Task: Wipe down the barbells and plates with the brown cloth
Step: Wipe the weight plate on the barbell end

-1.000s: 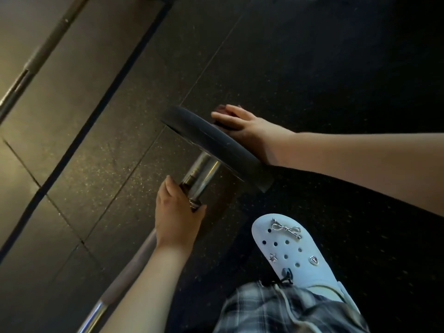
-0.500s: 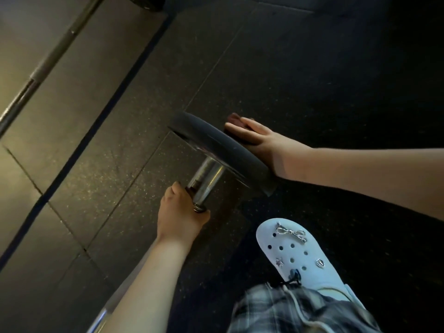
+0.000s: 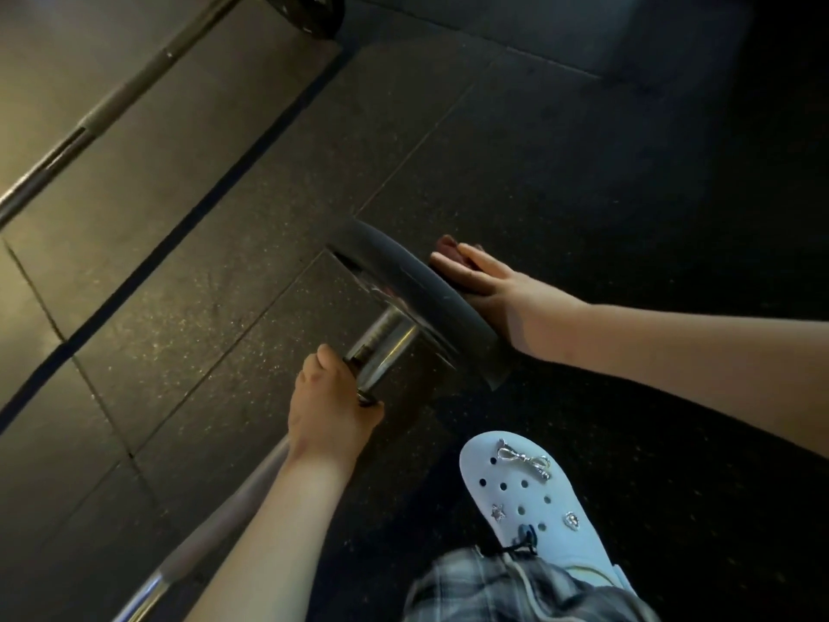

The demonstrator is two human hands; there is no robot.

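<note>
A barbell [image 3: 211, 536] lies on the dark rubber floor with a black plate [image 3: 417, 294] standing upright on its chrome sleeve [image 3: 381, 347]. My left hand [image 3: 327, 410] grips the bar just below the sleeve's collar. With fingers straight, my right hand [image 3: 493, 285] presses the brown cloth [image 3: 451, 249] flat against the plate's far face. Only a dark red corner of the cloth shows past my fingertips. The plate's far face is hidden.
A second barbell [image 3: 89, 123] lies diagonally at the upper left, with a black plate [image 3: 305, 11] at the top edge. My white clog [image 3: 538, 509] and plaid trouser leg [image 3: 516, 590] are at the bottom right, close to the plate.
My right hand with the cloth has slid a little along the plate's far face. The view has shifted, bringing the second barbell's plate into sight. My left hand keeps its grip.
</note>
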